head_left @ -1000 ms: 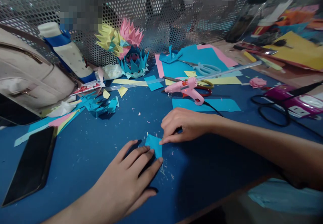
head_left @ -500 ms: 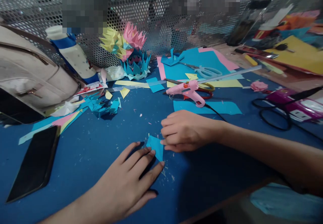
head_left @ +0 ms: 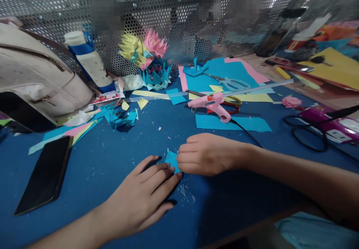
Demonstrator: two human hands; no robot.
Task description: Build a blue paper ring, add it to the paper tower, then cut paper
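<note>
A small folded piece of blue paper (head_left: 171, 158) lies flat on the dark blue tabletop (head_left: 117, 178) between my hands. My left hand (head_left: 146, 193) is spread, palm down, with its middle fingertips resting on the paper's lower edge. Curled fingers of my right hand (head_left: 204, 154) close over the paper's right edge, hiding that side and the thumb. Beyond my right hand, a pink hot glue gun (head_left: 209, 102) lies on its side next to a blue paper strip (head_left: 232, 122).
Scissors (head_left: 235, 84) lie on blue sheets behind the glue gun. Folded paper flowers (head_left: 155, 73) stand by the perforated metal screen (head_left: 174, 17). At left are a phone (head_left: 45, 174), a bottle (head_left: 89, 62) and a pale backpack (head_left: 47, 69). A black cord (head_left: 249, 135) trails from the glue gun.
My right hand has moved slightly left, its fingers now covering more of the paper's right side. The left hand stays spread on the paper. The whole view has shifted a little.
</note>
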